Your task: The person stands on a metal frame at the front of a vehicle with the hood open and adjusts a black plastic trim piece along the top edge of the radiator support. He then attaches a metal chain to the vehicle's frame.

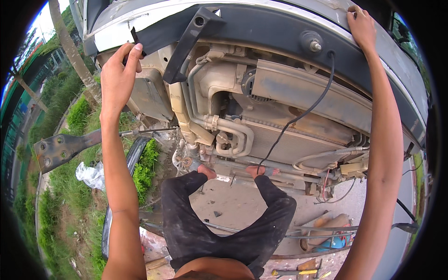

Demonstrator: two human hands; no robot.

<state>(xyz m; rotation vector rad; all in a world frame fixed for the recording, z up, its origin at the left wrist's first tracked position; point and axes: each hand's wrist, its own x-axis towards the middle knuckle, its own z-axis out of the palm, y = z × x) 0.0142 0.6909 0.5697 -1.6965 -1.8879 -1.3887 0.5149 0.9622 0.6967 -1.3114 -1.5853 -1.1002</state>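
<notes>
At the upper left, my left hand [120, 77] pinches a thin black strip [136, 37] between thumb and fingers, in front of the white and black front panel [266, 35] of a vehicle. Right beside this hand, a black angled bracket [193, 44] slants down from the panel. At the upper right, my right hand [362, 28] rests on the vehicle's upper edge, its fingers curled over the rim; the fingertips are partly hidden. A metal stud [315, 45] sticks out of a round mount on the panel between my hands.
Below the panel lie an exposed radiator [289, 142], pipes [233, 135] and a hanging black cable [301, 116]. A flat metal arm [65, 147] with holes juts out left. My bare feet stand on the frame. Near the bottom lie a yellow-handled tool [289, 272] and a blue cylinder [333, 242].
</notes>
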